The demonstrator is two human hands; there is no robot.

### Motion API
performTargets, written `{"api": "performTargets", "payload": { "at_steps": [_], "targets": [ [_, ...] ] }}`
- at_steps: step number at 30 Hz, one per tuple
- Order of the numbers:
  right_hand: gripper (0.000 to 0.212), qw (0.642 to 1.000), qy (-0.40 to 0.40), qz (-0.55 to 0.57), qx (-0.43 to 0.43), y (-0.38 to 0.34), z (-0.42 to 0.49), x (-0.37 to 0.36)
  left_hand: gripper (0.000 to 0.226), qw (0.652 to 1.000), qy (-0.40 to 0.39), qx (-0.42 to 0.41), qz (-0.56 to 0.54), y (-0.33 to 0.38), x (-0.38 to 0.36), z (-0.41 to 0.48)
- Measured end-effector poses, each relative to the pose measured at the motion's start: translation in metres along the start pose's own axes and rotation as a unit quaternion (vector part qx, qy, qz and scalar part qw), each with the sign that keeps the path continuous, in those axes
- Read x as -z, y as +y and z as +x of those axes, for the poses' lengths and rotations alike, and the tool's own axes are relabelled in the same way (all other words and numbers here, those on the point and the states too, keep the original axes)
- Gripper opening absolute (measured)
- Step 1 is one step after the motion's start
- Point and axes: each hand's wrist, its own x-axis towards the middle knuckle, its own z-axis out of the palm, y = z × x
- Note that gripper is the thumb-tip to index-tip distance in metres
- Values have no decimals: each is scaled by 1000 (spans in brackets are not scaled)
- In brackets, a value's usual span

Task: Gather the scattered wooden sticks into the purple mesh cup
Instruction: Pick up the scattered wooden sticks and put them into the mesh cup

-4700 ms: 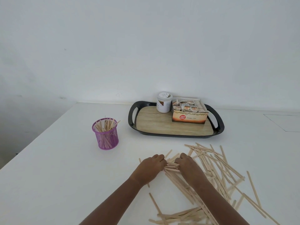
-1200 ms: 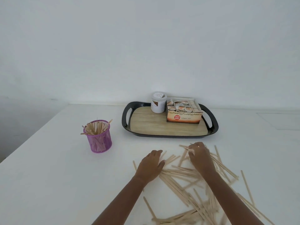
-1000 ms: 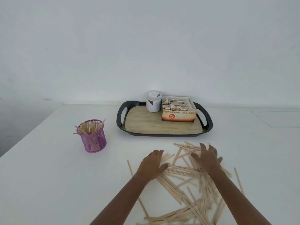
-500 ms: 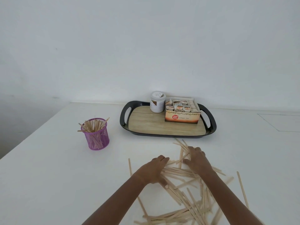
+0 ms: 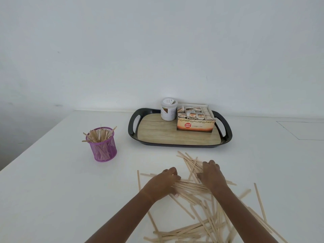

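Note:
The purple mesh cup (image 5: pixel 103 148) stands on the white table at the left, with several wooden sticks poking out of its top. Many more wooden sticks (image 5: pixel 206 223) lie scattered on the table in front of me. My left hand (image 5: pixel 162 184) curls round the left end of a flat bundle of sticks (image 5: pixel 191 185), thumb under it. My right hand (image 5: pixel 211 175) is curled over the bundle's right end and over the crossed sticks lying there. The two hands are a stick's length apart, well to the right of the cup.
A black tray (image 5: pixel 227 137) with a wood-look floor sits behind the sticks. It holds a white jar (image 5: pixel 169 109) and an open ginger tea box (image 5: pixel 195 124). The table's left edge runs diagonally behind the cup. A white wall stands behind.
The hands swept inward from a spread pose and closed on a bundle of sticks between them. The cup holds more sticks than in the oldest frame.

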Motion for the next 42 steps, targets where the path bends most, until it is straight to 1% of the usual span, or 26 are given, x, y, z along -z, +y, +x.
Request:
{"api": "performTargets", "payload": {
  "at_steps": [5,7,11,13,17,21,27,31,34,38,42],
  "targets": [
    [23,1000,-7,10,7,-3,-2,1,29,998,28,-14,45,1,-1,0],
    [21,1000,-4,12,5,-3,-3,1,25,996,47,-23,76,-1,-4,-1],
    [27,1000,0,-3,16,-2,-4,-1,30,990,76,-42,113,-6,-10,-4],
    [32,1000,2,-2,21,-1,-3,-3,29,988,82,-48,121,-7,-11,-5],
    [35,999,11,-13,35,-1,-2,-3,27,985,95,-44,137,-8,-10,-8],
    [33,999,21,-15,32,0,1,-1,30,982,115,-37,147,-13,-6,-11],
    [28,997,50,19,49,-5,1,8,43,978,155,-34,138,-25,6,-15],
    [21,993,76,65,69,-10,0,18,44,974,189,-43,121,-31,18,-19],
    [21,983,107,102,104,-16,-3,26,38,970,223,-45,82,-37,25,-22],
    [22,959,140,210,131,-28,-6,35,32,958,287,-23,1,-41,34,-25],
    [19,931,169,298,129,-39,-7,41,25,930,351,10,-107,-39,46,-31]
  ]
}}
